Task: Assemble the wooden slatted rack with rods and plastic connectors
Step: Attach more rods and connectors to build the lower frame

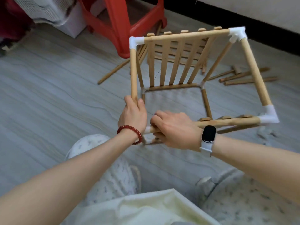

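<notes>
Gripping the near-left corner of the rack (186,75), the person has the left hand (132,116) wrapped round the lower end of the left rod (134,73) and the right hand (174,129) closed over the near rod (227,122) where it meets that corner. The rack is held up off the floor (48,88), tilted, its open top frame facing the camera and a slatted side at the far end.

The near-left connector (148,129) is mostly hidden between the hands, so it cannot be told whether the rods are fully seated. If they are not, a push at an angle could spring a rod out, or twist the frame enough to loosen the other corners (237,35). Fingers close to the joint may also get pinched.

Loose rods (250,79) lie on the floor far right, with what looks like a small mallet (235,69) among them, and one rod (113,72) far left. A red stool (123,21) stands just behind the rack, limiting room to swing it that way. The person's knees sit below.
</notes>
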`<state>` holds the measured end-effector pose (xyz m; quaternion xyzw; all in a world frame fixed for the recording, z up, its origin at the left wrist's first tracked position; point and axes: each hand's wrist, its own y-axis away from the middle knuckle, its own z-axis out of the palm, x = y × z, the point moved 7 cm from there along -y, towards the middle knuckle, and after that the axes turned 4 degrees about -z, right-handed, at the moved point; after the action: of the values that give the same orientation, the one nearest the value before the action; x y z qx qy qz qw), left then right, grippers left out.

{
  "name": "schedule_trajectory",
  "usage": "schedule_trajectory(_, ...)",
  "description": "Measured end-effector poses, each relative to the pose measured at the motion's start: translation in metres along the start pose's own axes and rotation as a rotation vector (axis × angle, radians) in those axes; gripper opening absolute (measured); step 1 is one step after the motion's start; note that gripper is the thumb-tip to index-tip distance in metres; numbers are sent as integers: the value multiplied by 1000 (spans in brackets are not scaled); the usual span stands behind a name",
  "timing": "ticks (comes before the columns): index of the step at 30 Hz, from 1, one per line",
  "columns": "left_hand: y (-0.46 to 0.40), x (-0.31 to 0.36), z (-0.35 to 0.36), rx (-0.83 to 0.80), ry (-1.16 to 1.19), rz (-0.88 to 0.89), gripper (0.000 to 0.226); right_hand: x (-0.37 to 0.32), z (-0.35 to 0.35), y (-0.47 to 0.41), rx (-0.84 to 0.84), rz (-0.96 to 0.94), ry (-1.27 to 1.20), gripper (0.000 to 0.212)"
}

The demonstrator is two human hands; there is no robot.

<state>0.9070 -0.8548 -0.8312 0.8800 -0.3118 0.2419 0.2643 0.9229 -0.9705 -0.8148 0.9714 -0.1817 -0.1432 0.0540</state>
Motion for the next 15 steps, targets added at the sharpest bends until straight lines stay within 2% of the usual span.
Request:
schedule_trajectory(3,5,4,-2,-17,-57,66,20,2,-1,11,-14,30,160,37)
schedule_trajectory(6,8,1,-2,-41,-40,55,21,13,-11,25,-3,118,154,47)
schedule_trajectory(8,8,-3,0,-70,74,-5,26,15,-11,31,-43,124,230,45)
schedule_trajectory(11,7,-6,5,-91,261,-66,28,14,-3,33,-106,182,205,41)
schedule_trajectory(15,2,-7,8,-51,303,-72,23,14,0,27,-91,221,181,39)
